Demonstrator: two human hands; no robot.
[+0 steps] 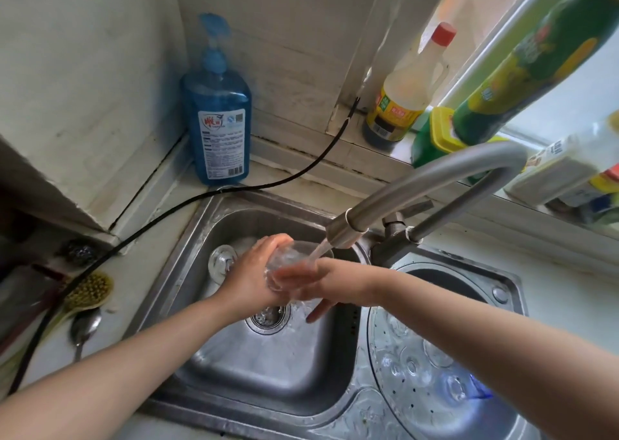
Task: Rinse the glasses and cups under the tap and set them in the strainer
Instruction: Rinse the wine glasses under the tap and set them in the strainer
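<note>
The soap bottle (217, 118) is blue with a white label. The sink (214, 212) and tap (432, 185) are steel grey. The cable (160, 218) is black. The brush (88, 290) is yellow. The far bottle (407, 88) has a red cap and yellow label.

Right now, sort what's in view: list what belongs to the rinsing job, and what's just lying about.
Job: clear drinking glass in the left hand, right hand rubbing it, curved steel tap, perforated steel strainer, another clear glass in the sink.

Lying about: blue soap pump bottle, yellow bristle brush, metal spoon, black cable.
</note>
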